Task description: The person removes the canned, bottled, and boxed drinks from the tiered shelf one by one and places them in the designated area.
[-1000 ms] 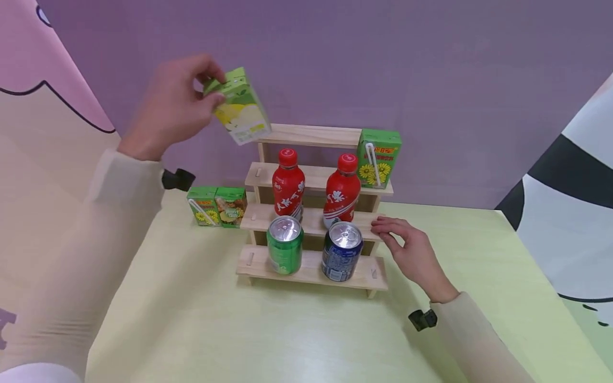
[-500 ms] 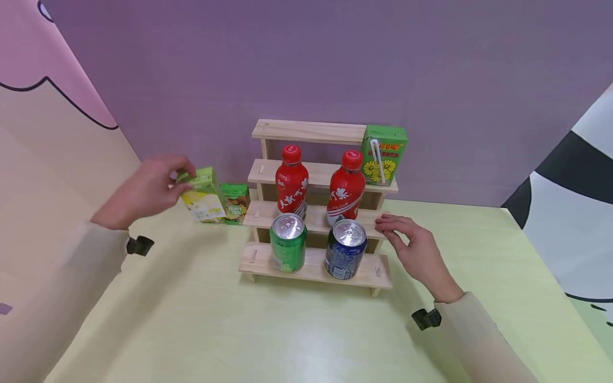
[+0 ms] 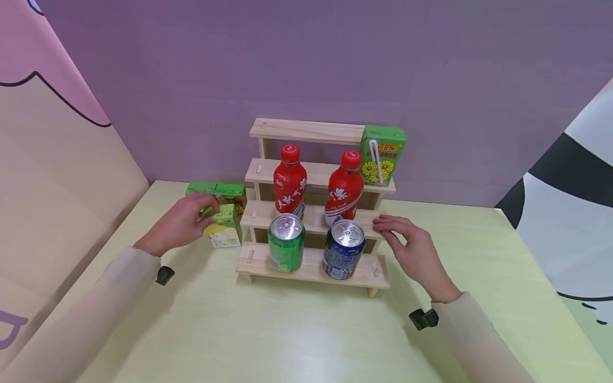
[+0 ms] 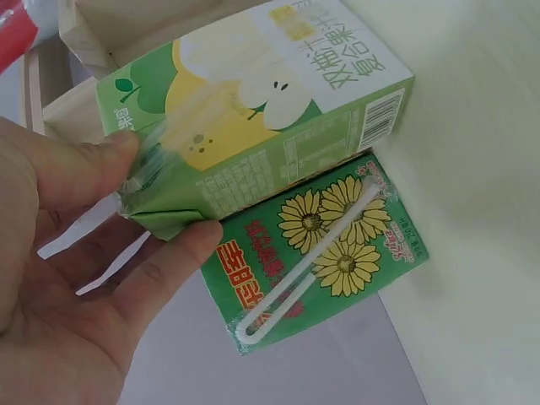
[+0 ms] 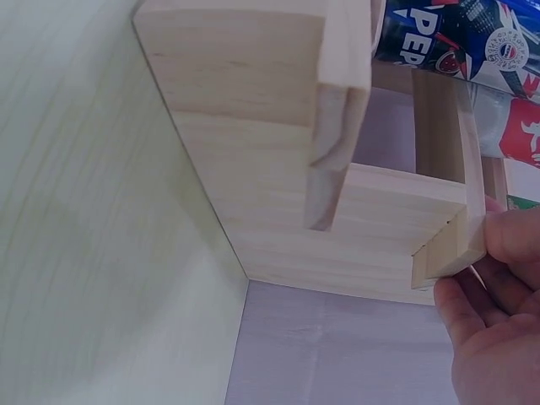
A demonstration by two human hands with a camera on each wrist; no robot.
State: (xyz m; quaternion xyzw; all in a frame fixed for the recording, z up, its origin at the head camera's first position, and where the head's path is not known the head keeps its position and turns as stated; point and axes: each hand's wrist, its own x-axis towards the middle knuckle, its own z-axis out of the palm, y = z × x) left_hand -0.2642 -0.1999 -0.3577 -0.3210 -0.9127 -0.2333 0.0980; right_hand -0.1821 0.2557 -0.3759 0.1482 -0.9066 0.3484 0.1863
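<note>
My left hand (image 3: 179, 223) pinches the top of a light green and yellow juice box (image 3: 224, 229) (image 4: 253, 93), which stands left of the wooden shelf, in front of two green boxes. In the left wrist view, the flower-printed box (image 4: 321, 245) sits right beside it. With thumb and fingers, my right hand (image 3: 419, 255) (image 5: 498, 295) grips the right end of a middle tier of the shelf (image 3: 311, 268) (image 5: 405, 198).
Two red bottles (image 3: 289, 183) (image 3: 345, 189) stand on the shelf, behind a green can (image 3: 286, 244) and a blue can (image 3: 342, 250). A green box (image 3: 383, 154) is at its upper right. Behind rises a purple wall (image 3: 306, 64).
My left hand has brought the light green box down from above the shelf's left side to the front of the two green boxes. My right hand has stayed at the shelf.
</note>
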